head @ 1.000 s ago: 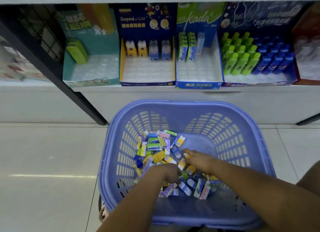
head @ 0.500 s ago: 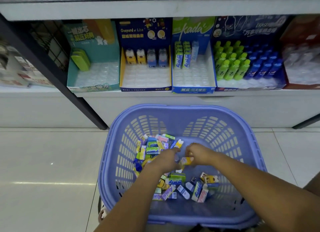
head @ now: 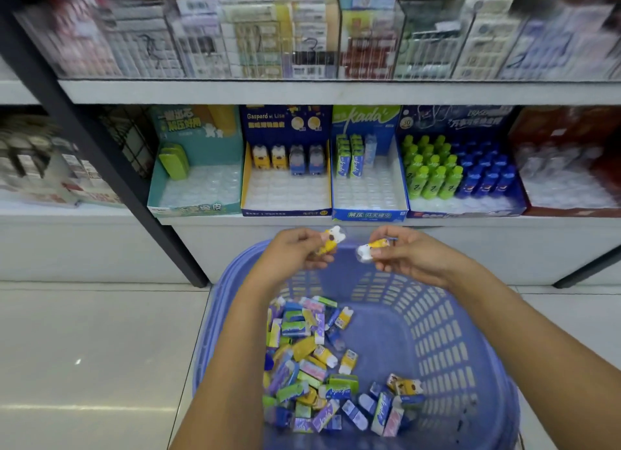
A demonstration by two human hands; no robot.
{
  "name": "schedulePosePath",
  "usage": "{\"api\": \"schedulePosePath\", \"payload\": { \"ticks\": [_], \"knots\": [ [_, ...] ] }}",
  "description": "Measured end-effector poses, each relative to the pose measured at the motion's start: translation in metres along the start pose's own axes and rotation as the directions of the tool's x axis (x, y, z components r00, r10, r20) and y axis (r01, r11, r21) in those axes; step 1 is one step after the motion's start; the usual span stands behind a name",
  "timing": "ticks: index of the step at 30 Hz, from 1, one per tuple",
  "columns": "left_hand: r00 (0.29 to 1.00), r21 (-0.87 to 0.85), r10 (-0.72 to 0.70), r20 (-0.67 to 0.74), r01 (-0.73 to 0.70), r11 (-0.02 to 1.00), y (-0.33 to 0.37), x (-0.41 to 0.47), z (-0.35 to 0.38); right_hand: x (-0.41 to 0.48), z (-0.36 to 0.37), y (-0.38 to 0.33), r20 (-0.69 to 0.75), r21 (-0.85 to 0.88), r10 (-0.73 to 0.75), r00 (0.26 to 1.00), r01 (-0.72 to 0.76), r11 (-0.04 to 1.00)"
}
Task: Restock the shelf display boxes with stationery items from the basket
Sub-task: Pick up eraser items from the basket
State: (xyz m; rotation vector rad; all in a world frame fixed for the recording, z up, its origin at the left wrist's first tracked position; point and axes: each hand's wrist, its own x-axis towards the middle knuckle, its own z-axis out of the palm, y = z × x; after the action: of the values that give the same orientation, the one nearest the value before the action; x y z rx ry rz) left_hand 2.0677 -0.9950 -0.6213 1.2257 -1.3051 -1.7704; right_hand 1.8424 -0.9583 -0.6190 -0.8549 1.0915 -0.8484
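1. Erasers (head: 302, 355) in small mixed packs lie in a heap on the bottom of the purple basket (head: 440, 318), mostly at its left side. A smaller group lies nearer to you, toward the right.
2. Your left hand (head: 295, 253) is above the far rim of the basket. Its fingers are curled and pinch one yellow and white animal eraser (head: 331, 239), whose white head points up toward the shelf.
3. Your right hand (head: 413, 256) is near the left one, at the same height. Its fingers grip a second yellow and white eraser (head: 369, 247), which lies sideways with the white end toward the left hand. The two erasers are near each other but do not touch.
4. Behind your hands, on the lower shelf (head: 208, 222), stands the Gaspard et Lisa box (head: 285, 211). Two yellow figures (head: 268, 157) and two blue figures (head: 309, 159) stand in its back row.
5. To the left of it is the teal box (head: 198, 209), with one green item (head: 173, 162) in the back left corner.
6. To the right of it is the Kada box (head: 369, 214), with green packs (head: 349, 162) at the back.
7. Next comes a dark blue box (head: 463, 211) holding green bottle-shaped erasers (head: 433, 170) and blue ones (head: 487, 176).
8. You can see a red box (head: 571, 211) at the right edge, but its contents are too blurred to tell.
9. The basket stands on the pale tiled floor (head: 84, 349), in front of the shelf.
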Motion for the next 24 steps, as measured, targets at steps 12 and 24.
{"api": "schedulePosePath", "payload": {
  "ticks": [12, 24],
  "knots": [
    [0.992, -0.54, -0.05, -0.119, -0.023, 0.841, 0.035, -0.007, -0.021, 0.026, 0.085, -0.041, -0.112, -0.722, -0.537, 0.836, 0.303, 0.622],
    [0.845, -0.399, 0.009, -0.534, -0.262, 0.879, 0.031, 0.0, -0.068, 0.12, 0.125, -0.104, -0.041, -0.887, -0.66, 0.75, 0.276, 0.369]
  ]
}}
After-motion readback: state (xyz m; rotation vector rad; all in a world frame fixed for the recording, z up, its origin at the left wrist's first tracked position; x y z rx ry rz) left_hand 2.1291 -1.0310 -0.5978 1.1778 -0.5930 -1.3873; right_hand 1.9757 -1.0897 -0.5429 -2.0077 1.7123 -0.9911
